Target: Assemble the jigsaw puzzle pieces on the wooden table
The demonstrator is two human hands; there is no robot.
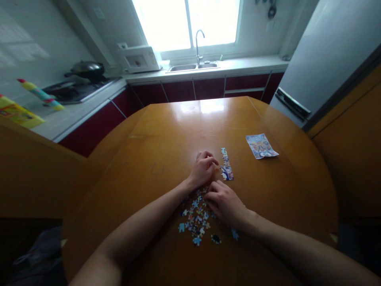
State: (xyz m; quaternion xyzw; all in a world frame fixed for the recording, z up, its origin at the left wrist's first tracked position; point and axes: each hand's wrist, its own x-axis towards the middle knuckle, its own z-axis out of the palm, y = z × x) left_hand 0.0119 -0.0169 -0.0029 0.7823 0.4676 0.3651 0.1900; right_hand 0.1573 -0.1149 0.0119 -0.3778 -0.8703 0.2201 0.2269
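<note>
Both my hands rest on a round wooden table (154,143). My left hand (203,169) lies with fingers curled, fingertips touching the left side of a joined strip of puzzle pieces (226,165); what its fingers hold is hidden. My right hand (223,202) rests palm down on a heap of loose puzzle pieces (195,216), fingers bent and pressed among them. A few single pieces (216,238) lie at the heap's near edge.
A printed picture sheet (261,145) lies on the table to the right. Behind are a counter with a sink (192,66), a microwave (139,58), a wok on a stove (87,69), bottles (40,94) at left, and a fridge (324,51) at right.
</note>
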